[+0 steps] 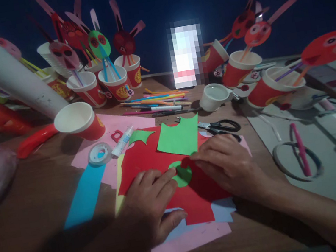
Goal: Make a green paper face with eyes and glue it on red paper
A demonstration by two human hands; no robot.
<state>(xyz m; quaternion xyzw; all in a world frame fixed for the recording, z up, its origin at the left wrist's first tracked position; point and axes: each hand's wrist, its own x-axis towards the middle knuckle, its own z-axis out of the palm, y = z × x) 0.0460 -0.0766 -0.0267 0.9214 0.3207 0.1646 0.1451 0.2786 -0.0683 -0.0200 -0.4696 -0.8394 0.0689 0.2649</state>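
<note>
A small green paper circle lies on a red paper sheet in front of me. My left hand rests flat on the red sheet, its forefinger stretched out to the circle's left edge. My right hand comes in from the right with its fingertips pressed together at the circle's upper right edge. A green paper piece with cut-out curves lies just behind the circle, and a smaller green scrap lies to its left.
Black-handled scissors, a glue tube and a tape roll lie behind the papers. Pink, blue and yellow sheets lie under the red one. Red paper cups with straw-mounted paper faces ring the table; loose straws lie mid-table.
</note>
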